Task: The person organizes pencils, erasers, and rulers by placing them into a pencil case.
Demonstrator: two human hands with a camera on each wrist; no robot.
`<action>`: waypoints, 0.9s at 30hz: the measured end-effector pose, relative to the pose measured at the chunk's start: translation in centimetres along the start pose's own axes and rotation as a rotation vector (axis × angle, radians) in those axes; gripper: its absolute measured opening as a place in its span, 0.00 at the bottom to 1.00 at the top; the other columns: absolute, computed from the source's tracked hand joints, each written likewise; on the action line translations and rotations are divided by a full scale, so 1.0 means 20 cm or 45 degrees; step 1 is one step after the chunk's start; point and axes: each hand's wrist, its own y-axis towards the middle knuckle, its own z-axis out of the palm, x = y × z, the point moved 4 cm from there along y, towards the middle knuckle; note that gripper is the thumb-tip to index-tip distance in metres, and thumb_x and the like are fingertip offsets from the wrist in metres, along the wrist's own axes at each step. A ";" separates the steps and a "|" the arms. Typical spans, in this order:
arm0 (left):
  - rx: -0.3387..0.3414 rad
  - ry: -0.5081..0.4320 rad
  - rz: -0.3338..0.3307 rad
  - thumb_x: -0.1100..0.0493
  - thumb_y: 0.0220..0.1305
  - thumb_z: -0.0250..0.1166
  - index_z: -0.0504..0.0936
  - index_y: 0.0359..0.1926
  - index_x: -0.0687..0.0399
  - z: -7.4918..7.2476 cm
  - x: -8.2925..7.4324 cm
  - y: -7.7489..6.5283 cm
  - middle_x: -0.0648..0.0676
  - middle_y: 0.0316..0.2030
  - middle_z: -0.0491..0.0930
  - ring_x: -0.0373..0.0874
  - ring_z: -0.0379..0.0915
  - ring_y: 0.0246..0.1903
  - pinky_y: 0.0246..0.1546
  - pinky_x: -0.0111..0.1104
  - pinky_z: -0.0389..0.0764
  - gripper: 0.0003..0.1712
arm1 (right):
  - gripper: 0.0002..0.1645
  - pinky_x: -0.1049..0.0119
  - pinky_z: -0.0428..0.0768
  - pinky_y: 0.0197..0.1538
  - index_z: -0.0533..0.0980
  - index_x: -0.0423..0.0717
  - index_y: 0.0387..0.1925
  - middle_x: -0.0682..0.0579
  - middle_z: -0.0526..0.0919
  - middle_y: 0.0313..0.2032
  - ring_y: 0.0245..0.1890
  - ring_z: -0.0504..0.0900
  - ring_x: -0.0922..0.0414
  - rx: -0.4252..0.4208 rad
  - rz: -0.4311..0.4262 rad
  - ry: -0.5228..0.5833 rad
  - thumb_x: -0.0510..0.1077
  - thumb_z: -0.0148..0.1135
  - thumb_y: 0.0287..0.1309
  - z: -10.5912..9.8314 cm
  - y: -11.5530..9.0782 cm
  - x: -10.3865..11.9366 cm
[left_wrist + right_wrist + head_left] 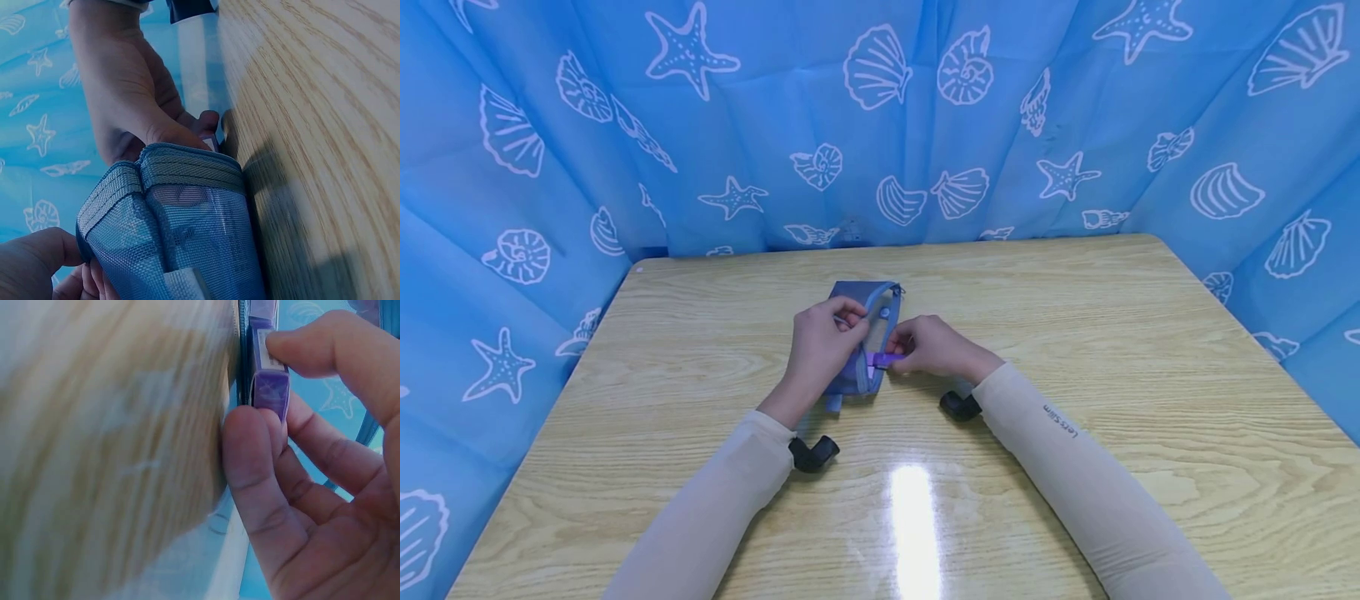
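A blue mesh zipper pouch [848, 380] lies on the table with its zipped mouth spread toward the right. My left hand [822, 340] pinches the near-left edge of that mouth; in the left wrist view its thumb and fingers [53, 247] grip the pouch's rim. At the opening, my right hand [936, 346] holds a small purple box [887, 360] between thumb and fingers. The right wrist view shows the thumb pressing the white label of the purple box [272, 387], beside the zipper edge. Another purple piece [262, 309] shows just beyond it. A small bluish round thing [884, 312] shows inside the mouth.
The wood-grain table [700, 333] spreads around the pouch. A blue curtain [865, 158] with white shells and starfish hangs behind and along the sides. Black wrist mounts [812, 454] sit under both sleeves, close over the tabletop.
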 end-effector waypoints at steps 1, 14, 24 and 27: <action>0.001 -0.002 0.000 0.60 0.59 0.66 0.85 0.37 0.52 0.00 0.00 0.00 0.49 0.28 0.82 0.41 0.77 0.27 0.27 0.30 0.78 0.05 | 0.10 0.67 0.79 0.39 0.82 0.44 0.35 0.53 0.84 0.31 0.33 0.80 0.59 -0.006 0.001 -0.005 0.37 0.68 0.47 0.00 0.00 0.00; 0.003 -0.007 -0.016 0.60 0.59 0.66 0.85 0.37 0.53 0.00 -0.01 0.00 0.50 0.28 0.82 0.41 0.78 0.27 0.27 0.30 0.79 0.05 | 0.09 0.67 0.78 0.37 0.81 0.44 0.35 0.53 0.83 0.31 0.32 0.78 0.59 -0.031 0.029 -0.032 0.39 0.69 0.49 -0.02 -0.01 0.00; 0.007 -0.022 -0.021 0.60 0.59 0.66 0.85 0.37 0.53 0.00 -0.01 0.00 0.50 0.28 0.82 0.40 0.78 0.26 0.26 0.30 0.80 0.05 | 0.09 0.66 0.79 0.39 0.81 0.45 0.36 0.52 0.82 0.32 0.34 0.79 0.58 0.010 -0.036 -0.015 0.39 0.68 0.49 -0.04 -0.02 0.03; 0.010 -0.026 -0.021 0.60 0.60 0.66 0.85 0.37 0.53 0.00 -0.01 0.00 0.50 0.28 0.81 0.40 0.77 0.26 0.25 0.29 0.80 0.05 | 0.08 0.66 0.79 0.39 0.81 0.45 0.35 0.52 0.82 0.32 0.34 0.79 0.58 0.004 -0.044 -0.015 0.39 0.68 0.50 -0.02 -0.01 0.04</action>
